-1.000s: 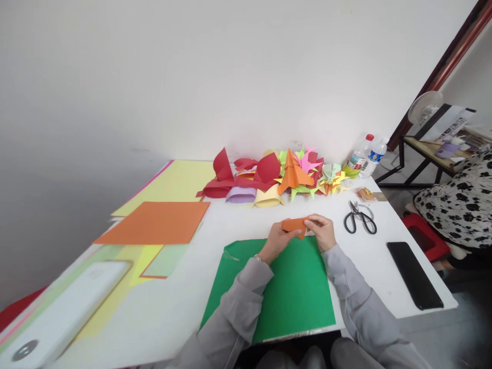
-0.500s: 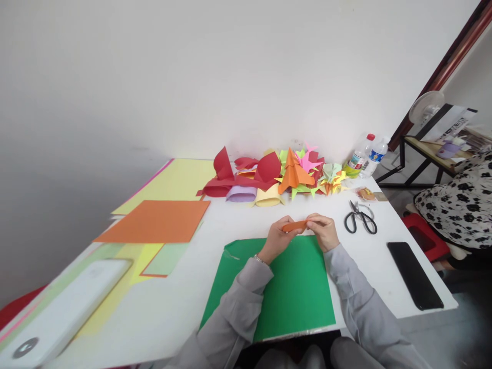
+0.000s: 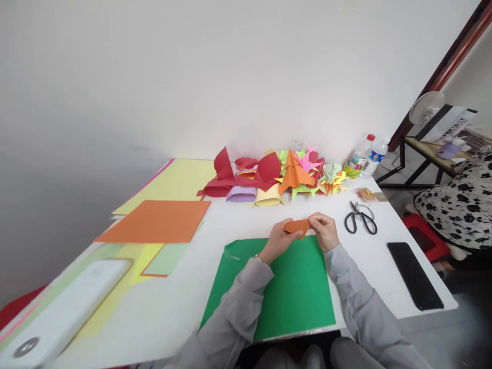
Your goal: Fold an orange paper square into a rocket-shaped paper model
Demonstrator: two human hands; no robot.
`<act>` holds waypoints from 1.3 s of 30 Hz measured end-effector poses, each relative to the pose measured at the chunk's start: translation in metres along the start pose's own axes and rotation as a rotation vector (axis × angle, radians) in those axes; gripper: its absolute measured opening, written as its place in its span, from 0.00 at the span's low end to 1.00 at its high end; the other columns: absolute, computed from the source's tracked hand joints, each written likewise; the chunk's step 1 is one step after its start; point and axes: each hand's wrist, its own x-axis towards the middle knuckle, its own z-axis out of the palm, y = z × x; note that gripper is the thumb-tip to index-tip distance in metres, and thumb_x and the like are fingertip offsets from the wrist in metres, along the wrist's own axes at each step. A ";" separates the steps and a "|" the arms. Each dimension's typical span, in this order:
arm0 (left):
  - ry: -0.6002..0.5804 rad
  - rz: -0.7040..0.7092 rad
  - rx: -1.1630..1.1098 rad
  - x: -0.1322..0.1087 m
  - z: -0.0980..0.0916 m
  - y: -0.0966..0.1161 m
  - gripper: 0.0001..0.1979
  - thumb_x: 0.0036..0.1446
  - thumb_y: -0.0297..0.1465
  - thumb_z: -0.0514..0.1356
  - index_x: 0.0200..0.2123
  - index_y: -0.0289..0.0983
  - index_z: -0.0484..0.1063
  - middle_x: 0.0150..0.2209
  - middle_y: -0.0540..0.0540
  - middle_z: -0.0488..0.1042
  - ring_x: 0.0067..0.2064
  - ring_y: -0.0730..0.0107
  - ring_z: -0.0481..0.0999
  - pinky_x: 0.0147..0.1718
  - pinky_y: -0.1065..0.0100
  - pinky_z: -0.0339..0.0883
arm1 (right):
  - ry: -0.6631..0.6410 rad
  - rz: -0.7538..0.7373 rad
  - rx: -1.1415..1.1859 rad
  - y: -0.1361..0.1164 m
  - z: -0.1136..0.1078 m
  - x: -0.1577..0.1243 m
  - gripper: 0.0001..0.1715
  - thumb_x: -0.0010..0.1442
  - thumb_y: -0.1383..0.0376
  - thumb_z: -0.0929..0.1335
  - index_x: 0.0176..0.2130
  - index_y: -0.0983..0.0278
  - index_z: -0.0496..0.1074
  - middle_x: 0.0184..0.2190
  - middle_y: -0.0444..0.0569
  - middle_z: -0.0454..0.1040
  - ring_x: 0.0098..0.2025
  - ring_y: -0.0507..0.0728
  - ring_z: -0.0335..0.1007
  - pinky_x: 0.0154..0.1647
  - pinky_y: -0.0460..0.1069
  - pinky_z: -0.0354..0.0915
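Observation:
A small folded piece of orange paper [image 3: 296,227] is held up between my two hands, over the far edge of a green sheet [image 3: 295,292]. My left hand [image 3: 277,240] grips its left end, thumb along the near side. At its right end, the fingertips of my right hand [image 3: 325,230] pinch the corner. Folds in the paper are partly covered by my fingers. Behind my hands stands an orange folded paper plane [image 3: 295,171] among other folded paper shapes.
Left lie an orange sheet [image 3: 154,221], pale yellow paper [image 3: 180,182] and a white device [image 3: 73,307]. Scissors [image 3: 359,218], a black phone [image 3: 415,275] and two bottles [image 3: 357,156] are at right. Beyond the table's right edge, a person in a flowered garment [image 3: 461,205] sits.
The orange folded paper has been tilted, so a broader face and a downward point now show where a narrow strip showed before. Both hands have stayed nearly in place.

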 end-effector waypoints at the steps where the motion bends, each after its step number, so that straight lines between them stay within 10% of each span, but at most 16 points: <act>1: -0.004 -0.004 -0.013 0.000 0.000 -0.002 0.12 0.40 0.35 0.67 0.21 0.34 0.69 0.20 0.54 0.65 0.23 0.75 0.61 0.24 0.72 0.56 | 0.003 -0.002 0.001 0.000 0.000 0.000 0.11 0.44 0.58 0.74 0.22 0.62 0.74 0.23 0.43 0.69 0.25 0.51 0.62 0.27 0.48 0.61; 14: -0.040 -0.255 -0.308 0.000 0.008 -0.008 0.13 0.40 0.38 0.68 0.25 0.32 0.78 0.22 0.46 0.76 0.23 0.67 0.72 0.25 0.66 0.68 | 0.177 0.127 0.189 0.007 0.002 0.003 0.12 0.40 0.58 0.76 0.23 0.63 0.74 0.19 0.41 0.69 0.22 0.49 0.60 0.23 0.46 0.60; 27: -0.346 -0.415 -0.203 -0.003 0.003 0.000 0.13 0.39 0.36 0.67 0.18 0.31 0.72 0.13 0.51 0.66 0.16 0.75 0.63 0.17 0.72 0.56 | -0.047 0.198 -0.034 0.004 0.000 0.000 0.11 0.39 0.60 0.77 0.23 0.64 0.77 0.22 0.44 0.76 0.23 0.51 0.67 0.28 0.47 0.62; 39: -0.167 -0.258 -0.022 -0.001 0.005 -0.002 0.18 0.47 0.42 0.62 0.19 0.32 0.71 0.14 0.51 0.68 0.16 0.77 0.62 0.18 0.73 0.55 | 0.148 0.161 0.094 0.005 -0.002 0.004 0.13 0.39 0.60 0.77 0.24 0.64 0.75 0.21 0.42 0.74 0.24 0.50 0.66 0.27 0.46 0.62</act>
